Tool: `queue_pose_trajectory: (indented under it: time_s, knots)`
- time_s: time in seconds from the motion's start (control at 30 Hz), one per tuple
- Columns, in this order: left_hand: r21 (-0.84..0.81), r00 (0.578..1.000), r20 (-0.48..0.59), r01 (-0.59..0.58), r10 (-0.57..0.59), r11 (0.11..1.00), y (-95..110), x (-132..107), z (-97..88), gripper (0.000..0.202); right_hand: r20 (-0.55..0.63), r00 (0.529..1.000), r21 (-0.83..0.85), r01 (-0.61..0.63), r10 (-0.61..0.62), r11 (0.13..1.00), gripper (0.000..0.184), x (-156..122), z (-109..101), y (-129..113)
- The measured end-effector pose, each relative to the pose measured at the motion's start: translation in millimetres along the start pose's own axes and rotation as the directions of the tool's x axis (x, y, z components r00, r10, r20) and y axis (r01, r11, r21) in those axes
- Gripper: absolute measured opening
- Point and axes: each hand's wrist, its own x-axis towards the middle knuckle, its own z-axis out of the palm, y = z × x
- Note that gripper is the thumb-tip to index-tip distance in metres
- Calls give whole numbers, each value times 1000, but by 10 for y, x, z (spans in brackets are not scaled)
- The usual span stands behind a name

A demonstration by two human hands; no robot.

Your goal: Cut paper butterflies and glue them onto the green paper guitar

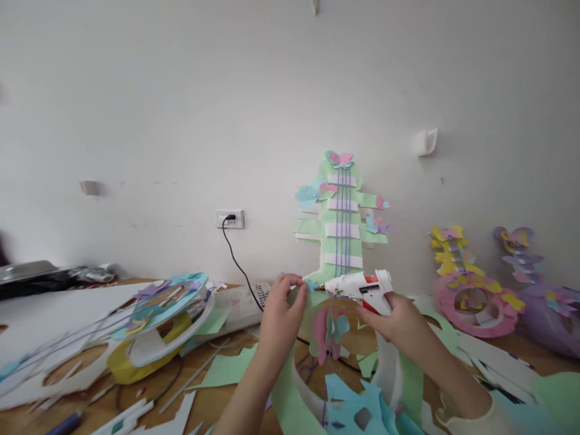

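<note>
A green paper guitar (341, 220) with purple strings, white frets and pastel butterflies stands upright in front of me, its neck against the wall. My left hand (281, 311) pinches a small blue paper piece (312, 285) at the guitar's body edge. My right hand (395, 317) grips a white glue gun (362, 285), whose nozzle points left at that blue piece. A pink and blue paper butterfly (330, 329) sits on the guitar's body just below.
Stacked paper guitars (154, 317) lie at left. Pink-yellow (466, 284) and purple (530, 272) guitars lean at right. A black cord (238, 260) runs from the wall socket (230, 219). Paper scraps (357, 405) cover the wooden table (212, 399).
</note>
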Motion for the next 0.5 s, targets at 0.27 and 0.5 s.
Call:
queue_pose_trajectory:
  time_s: [0.27, 0.5]
  knots:
    - [-15, 1000, 17, 5, -5, 1000, 16, 15, -10, 13, 19, 1000, -17, -23, 23, 1000, 18, 5, 3, 1]
    - [-16, 1000, 24, 12, -12, 1000, 26, 15, -17, 10, 7, 1000, -6, -14, 14, 1000, 17, -25, 0, -27]
